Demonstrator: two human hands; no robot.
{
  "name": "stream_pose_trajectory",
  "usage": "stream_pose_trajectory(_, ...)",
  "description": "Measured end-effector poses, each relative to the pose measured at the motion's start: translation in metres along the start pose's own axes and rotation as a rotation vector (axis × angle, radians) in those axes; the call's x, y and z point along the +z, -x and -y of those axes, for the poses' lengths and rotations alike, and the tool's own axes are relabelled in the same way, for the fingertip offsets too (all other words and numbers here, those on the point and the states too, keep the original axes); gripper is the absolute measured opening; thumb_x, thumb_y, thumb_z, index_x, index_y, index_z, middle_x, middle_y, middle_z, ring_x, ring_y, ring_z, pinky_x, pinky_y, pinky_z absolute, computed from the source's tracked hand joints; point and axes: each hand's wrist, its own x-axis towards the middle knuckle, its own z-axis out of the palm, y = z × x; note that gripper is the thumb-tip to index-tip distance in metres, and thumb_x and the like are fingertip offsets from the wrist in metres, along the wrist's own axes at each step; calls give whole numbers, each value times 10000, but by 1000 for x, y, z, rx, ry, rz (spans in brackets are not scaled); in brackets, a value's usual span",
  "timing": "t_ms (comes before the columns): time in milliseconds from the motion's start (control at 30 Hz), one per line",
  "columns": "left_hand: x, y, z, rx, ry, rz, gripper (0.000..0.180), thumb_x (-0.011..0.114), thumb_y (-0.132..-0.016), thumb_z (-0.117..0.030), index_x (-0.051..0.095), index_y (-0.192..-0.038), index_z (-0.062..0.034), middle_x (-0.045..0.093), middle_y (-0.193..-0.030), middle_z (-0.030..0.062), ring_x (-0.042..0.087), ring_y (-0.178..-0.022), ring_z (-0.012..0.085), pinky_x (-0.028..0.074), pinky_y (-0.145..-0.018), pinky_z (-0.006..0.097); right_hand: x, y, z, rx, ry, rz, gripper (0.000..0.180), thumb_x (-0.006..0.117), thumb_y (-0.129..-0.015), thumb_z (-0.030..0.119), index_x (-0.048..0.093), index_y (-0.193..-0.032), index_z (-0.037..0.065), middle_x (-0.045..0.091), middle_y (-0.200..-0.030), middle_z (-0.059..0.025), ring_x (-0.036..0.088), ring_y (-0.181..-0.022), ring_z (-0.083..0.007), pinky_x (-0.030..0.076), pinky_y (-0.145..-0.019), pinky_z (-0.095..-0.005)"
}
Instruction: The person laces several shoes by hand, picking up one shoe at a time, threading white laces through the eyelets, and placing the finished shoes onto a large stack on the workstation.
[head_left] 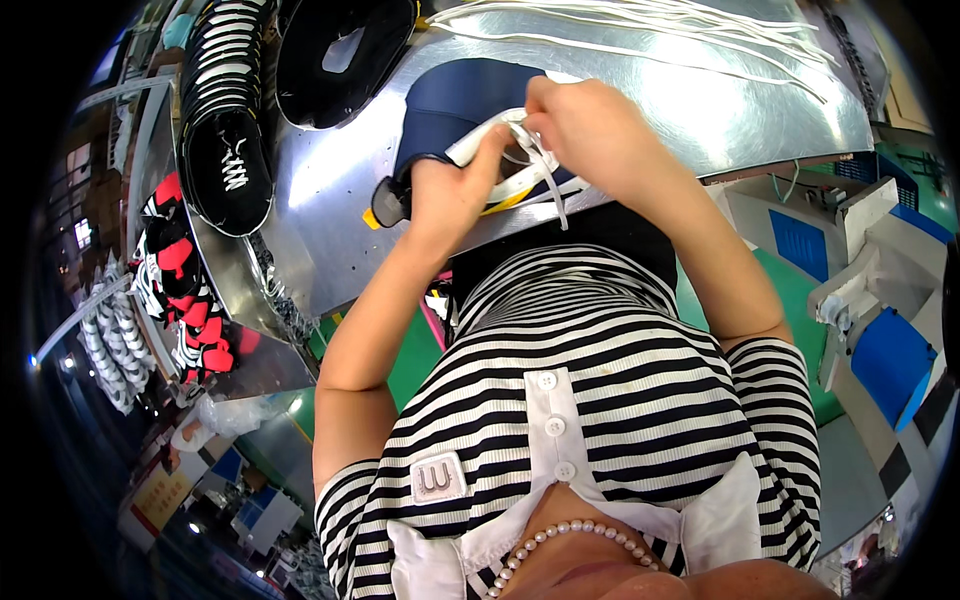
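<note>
A navy blue shoe upper [468,95] with a white edge lies at the near side of the metal table. My left hand [455,190] is closed on it, with the thumb along the white edge and the other fingers partly hidden by the upper. My right hand [595,130] is closed in a pinch at the eyelet side, on a white shoelace [553,185]. One end of this lace hangs down in front of the upper. Dark and yellow parts show below the upper near my left wrist.
The metal table [330,215] carries a bundle of loose white laces [660,22] along its far side. Black shoe uppers [225,170] are stacked at the left, beside a black rounded piece [345,60]. Red, black and white uppers [180,270] hang farther left. Blue-and-white equipment stands right.
</note>
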Motion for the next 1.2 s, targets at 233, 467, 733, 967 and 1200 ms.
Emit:
stream_pose_trajectory(233, -8, -2, 2, -160, 60, 99, 266, 572, -953, -208, 705, -951, 21, 685, -784, 54, 604, -658, 116, 485, -650, 271, 5, -9, -4, -155, 117, -45, 137, 557, -913, 160, 581, -951, 30, 655, -739, -166, 644, -730, -364, 486, -640, -435)
stream_pose_trajectory(467, -27, -8, 5, -322, 30, 79, 352, 586, -936, -300, 679, -805, 13, 615, -641, 47, 534, -579, 95, 414, -569, 249, -18, 7, -4, -46, -248, -134, 143, 566, -942, 153, 587, -984, 17, 646, -706, -90, 607, -631, -217, 461, -611, -314)
stream_pose_trajectory(733, -21, -8, 3, -343, 209, 22, 250, 646, -918, -228, 652, -793, -12, 533, -615, -17, 447, -553, 53, 322, -518, 226, 3, 5, -13, -103, -268, -118, 123, 570, -935, 147, 595, -938, 26, 649, -703, -84, 590, -609, -224, 445, -582, -338)
stream_pose_trajectory(967, -20, -6, -1, -331, 227, 76, 258, 604, -947, -203, 655, -805, 7, 529, -615, -12, 441, -543, 50, 313, -515, 208, 1, 2, -10, -74, -207, -101, 163, 581, -913, 192, 603, -926, 30, 656, -708, -132, 648, -701, -334, 489, -653, -441)
stream_pose_trajectory(1200, -18, 5, 4, -141, 196, 224, 225, 540, -962, -143, 632, -840, 21, 562, -641, 19, 500, -565, 75, 383, -544, 229, 3, -6, -3, -94, -38, 60, 159, 589, -887, 161, 600, -929, 9, 645, -673, -168, 660, -707, -354, 503, -625, -458)
